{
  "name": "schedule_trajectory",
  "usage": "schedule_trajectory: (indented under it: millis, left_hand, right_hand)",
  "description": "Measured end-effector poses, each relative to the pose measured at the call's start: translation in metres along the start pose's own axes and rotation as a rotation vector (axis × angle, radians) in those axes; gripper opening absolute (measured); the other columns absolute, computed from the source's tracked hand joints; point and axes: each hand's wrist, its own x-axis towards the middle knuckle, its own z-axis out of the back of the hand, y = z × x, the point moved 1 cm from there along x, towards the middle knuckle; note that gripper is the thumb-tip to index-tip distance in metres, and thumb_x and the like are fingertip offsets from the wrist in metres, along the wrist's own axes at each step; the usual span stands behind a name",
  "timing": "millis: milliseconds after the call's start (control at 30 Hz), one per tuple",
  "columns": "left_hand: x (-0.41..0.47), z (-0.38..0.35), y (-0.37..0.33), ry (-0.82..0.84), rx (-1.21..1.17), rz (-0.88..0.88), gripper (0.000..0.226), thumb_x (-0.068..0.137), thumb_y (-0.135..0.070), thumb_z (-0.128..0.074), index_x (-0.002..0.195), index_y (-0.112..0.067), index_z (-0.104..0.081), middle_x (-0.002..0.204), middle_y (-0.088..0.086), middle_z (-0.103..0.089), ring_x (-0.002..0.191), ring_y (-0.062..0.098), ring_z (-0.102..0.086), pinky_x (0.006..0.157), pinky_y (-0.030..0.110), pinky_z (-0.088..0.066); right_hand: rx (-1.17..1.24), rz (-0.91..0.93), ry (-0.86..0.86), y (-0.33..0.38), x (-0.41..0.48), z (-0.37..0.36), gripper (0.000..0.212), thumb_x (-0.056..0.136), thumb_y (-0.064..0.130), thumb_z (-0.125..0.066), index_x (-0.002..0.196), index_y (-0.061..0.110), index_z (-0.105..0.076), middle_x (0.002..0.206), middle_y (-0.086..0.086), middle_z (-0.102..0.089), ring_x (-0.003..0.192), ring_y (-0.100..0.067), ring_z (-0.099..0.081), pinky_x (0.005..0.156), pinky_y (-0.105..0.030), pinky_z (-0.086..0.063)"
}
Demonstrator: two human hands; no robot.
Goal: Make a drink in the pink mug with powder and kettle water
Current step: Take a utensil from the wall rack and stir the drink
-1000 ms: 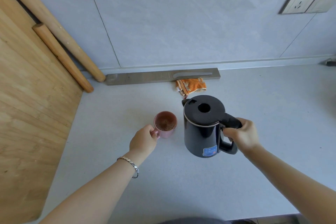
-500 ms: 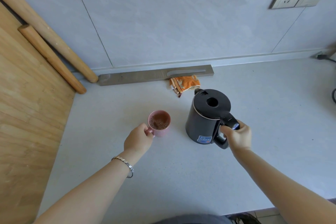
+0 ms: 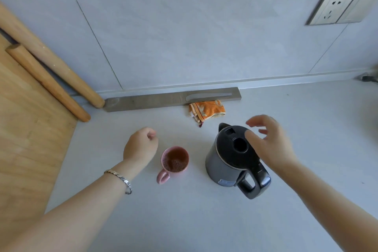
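Two hands, and neither one is holding a thing: your left hand [image 3: 141,145] is balled up, fingers curled into the palm around nothing, just to the left of the small pink ceramic mug [image 3: 175,161] and clear of it, with a silver link bracelet [image 3: 120,178] on that wrist. Your right hand [image 3: 270,141] is spread wide, fingers apart and a little blurred, over the far right side of the black electric kettle [image 3: 227,155]; whether it brushes the lid you cannot tell. The mug stands upright on the pale grey countertop [image 3: 204,221], its handle turned toward you and to the left, and it is filled with a brown frothy drink [image 3: 176,160]. The kettle stands just to its right, apart from it, lid down with a round hole in the top, spout toward the wall, handle toward you and to the right. Beyond them lies a crumpled orange patterned scrap [image 3: 206,109], touching a long grey metal strip [image 3: 155,101] with a knife-shaped cutout that runs along the wall. Off to the left, two round wooden rods [image 3: 49,84] lean beside a big light wooden board [image 3: 26,139]. Up on the tiled wall at right sits a silver-framed power socket [image 3: 331,8].
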Motion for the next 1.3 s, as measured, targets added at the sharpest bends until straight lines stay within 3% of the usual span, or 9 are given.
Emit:
schedule_trajectory:
  millis: [200, 333, 400, 500, 633, 733, 1033, 1167, 1300]
  left_hand:
    - [0.052, -0.004, -0.022, 0.031, 0.038, -0.05, 0.022, 0.086, -0.013, -0.048, 0.096, -0.012, -0.068, 0.108, 0.008, -0.068, 0.101, 0.03, -0.06, 0.09, 0.036, -0.049]
    - [0.083, -0.016, -0.022, 0.032, 0.063, -0.024, 0.021, 0.088, -0.016, -0.047, 0.092, -0.012, -0.067, 0.102, 0.008, -0.069, 0.096, 0.029, -0.061, 0.086, 0.038, -0.051]
    - [0.097, -0.022, -0.018, 0.034, 0.064, -0.001, 0.021, 0.089, -0.017, -0.046, 0.092, -0.013, -0.067, 0.101, 0.006, -0.069, 0.096, 0.028, -0.061, 0.085, 0.038, -0.052]
    - [0.111, -0.032, -0.009, 0.043, 0.068, 0.036, 0.02, 0.088, -0.017, -0.047, 0.09, -0.014, -0.067, 0.098, 0.005, -0.07, 0.091, 0.028, -0.062, 0.082, 0.036, -0.052]
    - [0.12, -0.041, 0.0, 0.035, 0.046, 0.076, 0.019, 0.087, -0.014, -0.05, 0.094, -0.013, -0.068, 0.098, 0.003, -0.07, 0.091, 0.027, -0.062, 0.081, 0.033, -0.049]
    - [0.12, -0.043, 0.006, 0.045, 0.037, 0.106, 0.02, 0.087, -0.013, -0.049, 0.094, -0.015, -0.068, 0.098, 0.003, -0.07, 0.092, 0.027, -0.062, 0.081, 0.033, -0.048]
    - [0.097, -0.037, 0.01, 0.083, 0.012, 0.106, 0.022, 0.088, -0.013, -0.048, 0.1, -0.016, -0.066, 0.104, 0.003, -0.069, 0.095, 0.025, -0.062, 0.086, 0.034, -0.051]
    - [0.081, -0.025, 0.013, 0.073, 0.016, 0.092, 0.022, 0.087, -0.013, -0.048, 0.098, -0.014, -0.067, 0.104, 0.006, -0.069, 0.097, 0.028, -0.062, 0.086, 0.034, -0.05]
    - [0.054, -0.02, 0.027, 0.175, 0.019, 0.094, 0.022, 0.087, -0.011, -0.047, 0.096, -0.013, -0.066, 0.105, 0.008, -0.069, 0.097, 0.028, -0.063, 0.086, 0.034, -0.05]
  right_hand:
    - [-0.391, 0.049, 0.379, 0.034, 0.126, -0.033, 0.012, 0.082, 0.014, -0.053, 0.085, 0.022, -0.062, 0.081, 0.009, -0.06, 0.079, -0.011, -0.056, 0.064, -0.021, -0.043]
    - [-0.712, 0.023, 0.351, 0.0, 0.198, -0.082, 0.033, 0.086, 0.009, -0.042, 0.109, 0.021, -0.063, 0.116, -0.002, -0.061, 0.104, -0.023, -0.058, 0.086, -0.033, -0.051]
    - [-0.911, 0.058, 0.366, -0.018, 0.226, -0.104, 0.038, 0.088, 0.004, -0.039, 0.12, 0.017, -0.055, 0.125, -0.005, -0.052, 0.112, -0.026, -0.054, 0.085, -0.035, -0.05]
    - [-1.126, 0.151, 0.398, -0.034, 0.253, -0.125, 0.039, 0.086, -0.001, -0.043, 0.123, 0.011, -0.048, 0.121, -0.008, -0.047, 0.109, -0.026, -0.053, 0.071, -0.032, -0.044]
    - [-1.229, 0.307, 0.404, -0.053, 0.274, -0.143, 0.041, 0.087, 0.003, -0.047, 0.124, 0.02, -0.05, 0.115, -0.006, -0.052, 0.105, -0.023, -0.055, 0.074, -0.03, -0.048]
    - [-1.313, 0.379, 0.375, -0.058, 0.276, -0.145, 0.034, 0.088, 0.006, -0.047, 0.12, 0.014, -0.049, 0.113, -0.005, -0.055, 0.102, -0.022, -0.056, 0.076, -0.029, -0.047]
    - [-1.385, 0.361, 0.331, -0.034, 0.251, -0.139, 0.023, 0.086, 0.002, -0.047, 0.105, 0.011, -0.056, 0.104, -0.003, -0.062, 0.099, -0.021, -0.058, 0.079, -0.027, -0.045]
    - [-1.163, 0.355, 0.333, -0.001, 0.218, -0.122, 0.027, 0.086, -0.003, -0.042, 0.107, 0.011, -0.052, 0.069, 0.002, -0.047, 0.068, -0.022, -0.052, 0.043, -0.023, -0.031]
    - [-0.82, 0.339, 0.337, 0.045, 0.159, -0.08, 0.024, 0.094, 0.013, -0.034, 0.077, 0.015, -0.051, 0.071, -0.001, -0.046, 0.069, -0.025, -0.048, 0.057, -0.028, -0.039]
